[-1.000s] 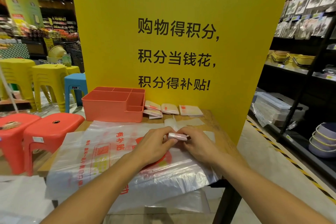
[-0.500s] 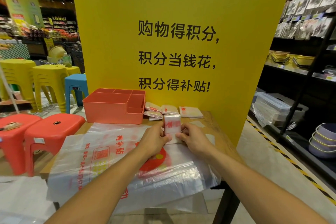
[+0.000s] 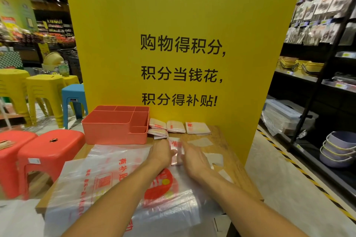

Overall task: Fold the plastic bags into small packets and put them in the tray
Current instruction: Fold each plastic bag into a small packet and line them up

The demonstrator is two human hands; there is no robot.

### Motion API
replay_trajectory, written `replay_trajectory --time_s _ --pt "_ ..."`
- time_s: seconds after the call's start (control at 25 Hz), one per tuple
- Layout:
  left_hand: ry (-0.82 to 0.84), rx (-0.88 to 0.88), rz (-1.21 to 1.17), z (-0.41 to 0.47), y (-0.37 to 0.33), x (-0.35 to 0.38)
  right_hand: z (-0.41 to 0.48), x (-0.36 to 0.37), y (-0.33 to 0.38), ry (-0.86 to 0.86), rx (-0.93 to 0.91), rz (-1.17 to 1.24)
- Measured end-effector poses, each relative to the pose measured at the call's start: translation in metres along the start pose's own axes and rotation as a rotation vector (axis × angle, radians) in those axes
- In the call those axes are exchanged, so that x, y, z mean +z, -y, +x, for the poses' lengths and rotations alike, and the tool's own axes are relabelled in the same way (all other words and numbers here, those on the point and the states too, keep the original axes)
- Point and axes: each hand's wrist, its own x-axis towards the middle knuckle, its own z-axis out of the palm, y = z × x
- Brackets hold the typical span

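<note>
A narrow folded plastic bag strip [image 3: 175, 151] with red print lies on the table between my hands. My left hand [image 3: 161, 152] rests at its left side, fingers against it. My right hand [image 3: 194, 157] lies flat to its right, fingers spread, pressing its edge. Under my forearms lies a stack of flat clear bags [image 3: 107, 175] with red print. The coral tray [image 3: 115, 125] with several compartments stands at the table's back left. Several folded packets [image 3: 176, 126] lie beside it against the yellow board.
A yellow sign board [image 3: 173, 44] stands right behind the wooden table [image 3: 231, 152]. Red stools [image 3: 50, 146], yellow stools and a blue stool [image 3: 74, 94] are at the left. Store shelves with bowls [image 3: 339, 150] and boxes line the right aisle.
The folded strip, held upright between both hands half a second ago, now lies flatter on the table. Both hands have moved forward and my right hand has opened flat.
</note>
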Motion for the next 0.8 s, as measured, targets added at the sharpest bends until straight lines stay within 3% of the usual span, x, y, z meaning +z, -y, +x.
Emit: replay_trajectory --time_s 0.16,0.4,0.6,0.8 --pt "-0.034 -0.057 0.008 0.012 0.002 0.004 0.002 0.002 0.003 0.050 -0.049 -0.171" --pt "-0.004 0.007 -0.072 0.027 0.010 -0.007 0.012 0.001 -0.008 0.095 -0.150 -0.273" --pt "0.003 0.334 0.224 0.023 0.017 -0.002 0.017 0.008 -0.029 0.095 -0.298 -0.408" --pt "0.124 0.482 0.361 0.029 0.039 -0.007 0.010 -0.002 -0.027 0.088 -0.408 -0.447"
